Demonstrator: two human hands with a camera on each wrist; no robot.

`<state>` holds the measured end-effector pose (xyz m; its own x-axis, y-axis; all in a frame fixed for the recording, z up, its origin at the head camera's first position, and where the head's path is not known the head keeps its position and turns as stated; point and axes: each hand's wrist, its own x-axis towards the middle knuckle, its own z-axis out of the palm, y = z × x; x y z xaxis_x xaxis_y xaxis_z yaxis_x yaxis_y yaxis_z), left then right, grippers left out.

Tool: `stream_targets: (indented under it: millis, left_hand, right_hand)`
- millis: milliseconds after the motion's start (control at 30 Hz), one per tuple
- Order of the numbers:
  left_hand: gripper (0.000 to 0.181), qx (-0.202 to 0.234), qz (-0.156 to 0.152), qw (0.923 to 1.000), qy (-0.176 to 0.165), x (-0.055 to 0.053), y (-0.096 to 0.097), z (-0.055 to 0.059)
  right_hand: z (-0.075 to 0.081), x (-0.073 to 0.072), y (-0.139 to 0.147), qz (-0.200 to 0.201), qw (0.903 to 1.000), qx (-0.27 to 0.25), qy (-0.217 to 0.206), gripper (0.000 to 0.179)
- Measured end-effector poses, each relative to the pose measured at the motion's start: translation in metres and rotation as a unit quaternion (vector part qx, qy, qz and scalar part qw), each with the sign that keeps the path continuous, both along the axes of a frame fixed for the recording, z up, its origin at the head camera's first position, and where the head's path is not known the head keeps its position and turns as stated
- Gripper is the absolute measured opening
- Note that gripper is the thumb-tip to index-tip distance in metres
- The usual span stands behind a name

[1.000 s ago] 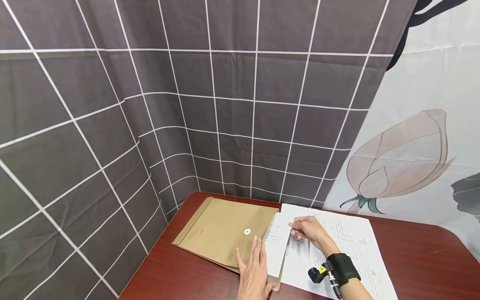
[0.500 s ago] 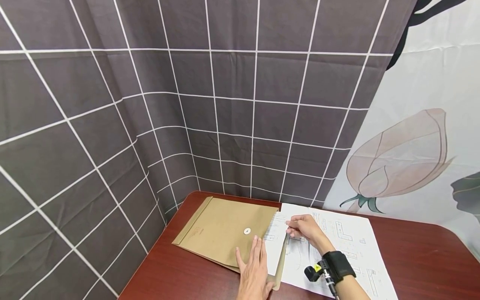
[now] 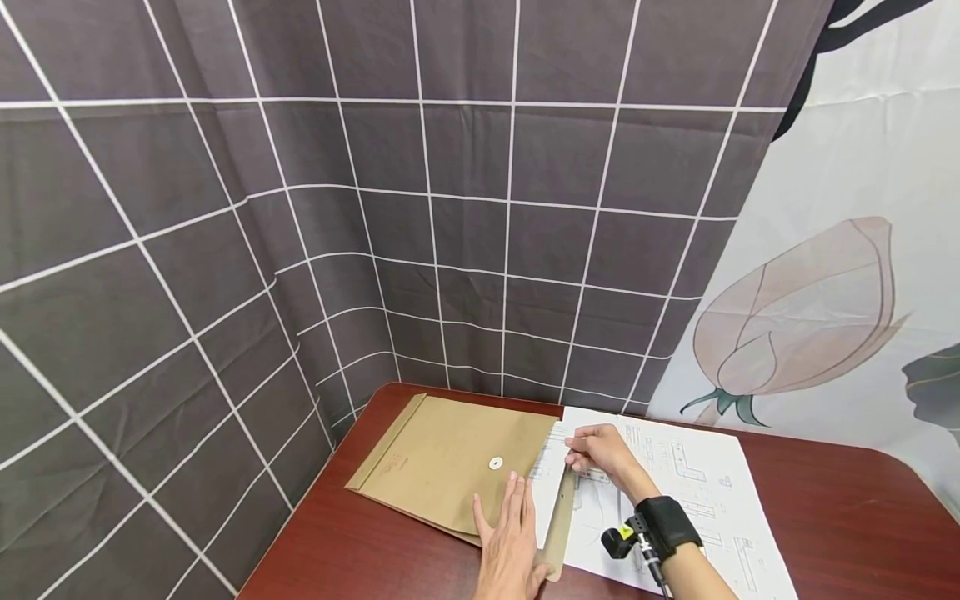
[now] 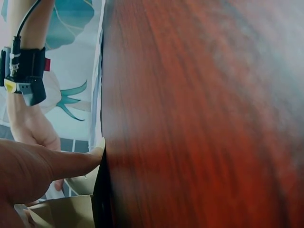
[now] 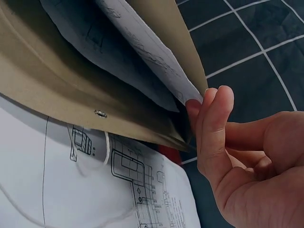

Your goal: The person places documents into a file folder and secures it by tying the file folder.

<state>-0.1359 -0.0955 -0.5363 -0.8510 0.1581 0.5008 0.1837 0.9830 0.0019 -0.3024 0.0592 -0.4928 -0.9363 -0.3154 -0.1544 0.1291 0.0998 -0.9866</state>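
A brown paper envelope (image 3: pixel 442 450) with a white round button (image 3: pixel 496 462) lies on the table, its mouth facing right. My left hand (image 3: pixel 506 542) rests on its near right part with fingers straight; in the left wrist view the thumb (image 4: pixel 76 162) touches the flap edge. A white printed sheet (image 3: pixel 550 492) sits partly inside the envelope. At the sheet's right edge, my right hand (image 3: pixel 603 450) pinches it with curled fingers. The right wrist view shows this sheet (image 5: pixel 156 61) between the envelope's brown layers, another paper (image 5: pixel 95 42) beside it, and the flap (image 5: pixel 52 80) underneath.
Large white sheets with line drawings (image 3: pixel 738 517) lie under the right forearm. A loose white string (image 5: pixel 107 148) hangs from the flap over them. Bare reddish-brown table (image 3: pixel 862 508) extends to the right. A dark grid-patterned curtain (image 3: pixel 465 308) stands behind.
My right hand has moved left, and the printed sheet has slid further into the envelope, uncovering more of the flap. The left hand has stayed in place.
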Motion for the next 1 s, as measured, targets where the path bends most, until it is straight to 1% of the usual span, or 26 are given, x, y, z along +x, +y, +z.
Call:
stream_targets:
  millis: [100,233,533,733,867,1000]
  left_hand:
    - [0.125,-0.002,0.002,1.0000,-0.005,0.000,0.000,0.000]
    - [0.125,-0.005,0.002,1.0000,0.002,0.000,0.000,0.000]
    - [0.126,-0.011,-0.001,0.9996,0.026,0.000,-0.001,-0.002]
    - [0.125,-0.007,-0.001,0.9998,0.018,-0.001,0.000,-0.002]
    - [0.126,-0.009,0.002,0.9998,0.015,-0.001,0.000,-0.002]
    - [0.124,-0.009,0.004,0.9999,0.007,-0.001,0.000,-0.002]
  right_hand:
    - [-0.001,-0.002,-0.002,0.008,1.0000,-0.001,0.004,0.020]
    - [-0.001,-0.002,-0.005,0.016,0.9998,-0.009,0.005,0.016]
    - [-0.002,-0.003,-0.014,0.004,0.9998,-0.019,0.000,0.012]
    - [0.002,-0.001,-0.019,0.009,0.9996,-0.028,0.004,0.007]
    - [0.000,-0.001,-0.022,0.008,0.9996,-0.028,0.001,0.005]
    - [-0.001,-0.003,-0.025,0.006,0.9997,-0.022,0.000,0.007]
